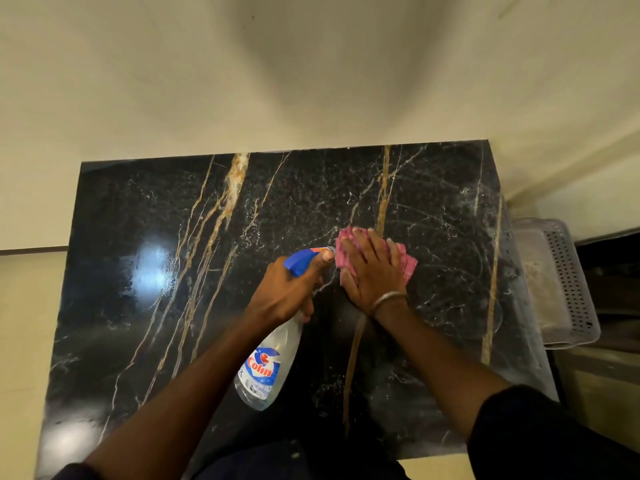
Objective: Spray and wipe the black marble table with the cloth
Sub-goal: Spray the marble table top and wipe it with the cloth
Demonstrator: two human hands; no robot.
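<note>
The black marble table [145, 306] with gold and white veins fills the middle of the view. My left hand [289, 292] grips a clear spray bottle [268, 362] with a blue trigger head, its nozzle pointing up and to the right, just above the table. Right beside the nozzle, my right hand [372, 268] lies flat with straight fingers on a pink cloth [410, 263], pressing it onto the marble right of centre. Faint wet streaks show on the marble around the cloth.
A cream wall runs behind the table's far edge. A grey perforated plastic basket [568, 282] stands just off the table's right edge. Pale floor shows to the left of the table. Ceiling light glares on the left part of the marble.
</note>
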